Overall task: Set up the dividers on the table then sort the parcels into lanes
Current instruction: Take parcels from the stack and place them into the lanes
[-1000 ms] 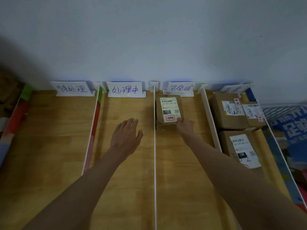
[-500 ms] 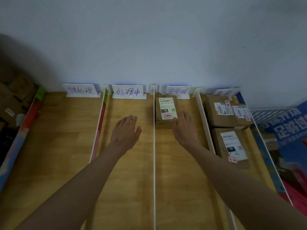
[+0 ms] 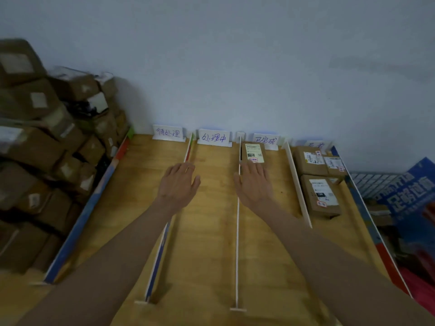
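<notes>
Parcel [image 3: 253, 153] lies just beyond the flat, empty right hand [image 3: 254, 184]; left hand [image 3: 177, 183] likewise.

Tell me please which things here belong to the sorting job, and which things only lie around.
Belong to the job:
- dividers
- lane labels
- parcel in the third lane
- three parcels in the rightmost lane
- pile of parcels left of the table
- left hand, right hand, both holding nothing

Only lying around:
- blue printed board
- wire rack
</notes>
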Demonstrator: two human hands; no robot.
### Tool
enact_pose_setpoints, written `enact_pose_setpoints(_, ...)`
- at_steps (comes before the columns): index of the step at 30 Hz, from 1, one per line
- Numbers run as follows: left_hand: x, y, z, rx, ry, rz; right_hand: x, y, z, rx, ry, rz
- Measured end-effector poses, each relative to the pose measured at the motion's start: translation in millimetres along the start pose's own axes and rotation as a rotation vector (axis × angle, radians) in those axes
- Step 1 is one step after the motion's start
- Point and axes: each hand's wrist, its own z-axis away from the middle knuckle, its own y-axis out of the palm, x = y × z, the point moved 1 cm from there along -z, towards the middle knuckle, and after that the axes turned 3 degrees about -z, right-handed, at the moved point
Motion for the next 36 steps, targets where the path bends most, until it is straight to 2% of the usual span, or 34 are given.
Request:
enact_pose_setpoints(5, 38.3, -47.8, 75.6, -0.048, -0.067, -0.037, 65.2, -39.3, 38.4, 0.0, -0.083, -0.069)
enact_pose_setpoints(10, 92.7, -95.4, 126.1, -0.101, -0.153, -0.097, 138.4, -74.0, 54.2, -0.075, -0.188, -0.082)
enact_pose_setpoints(18, 188.5, -159.2, 170.5, -0.206, -0.3, -0.085, 258.3, -84.5, 49.8, -0.058, -0.307, -0.164)
enact_pose_setpoints(24, 274.2, -190.5, 169.5, -0.241, -0.327, -0.134, 345.2, -76.5, 22.8, -0.06, -0.341, -0.209)
enact_pose_setpoints(36, 475.8, -227.5, 92.1, -0.268, -0.292, -0.132, 508.5, -49.9, -66.0, -0.069, -0.214, -0.284)
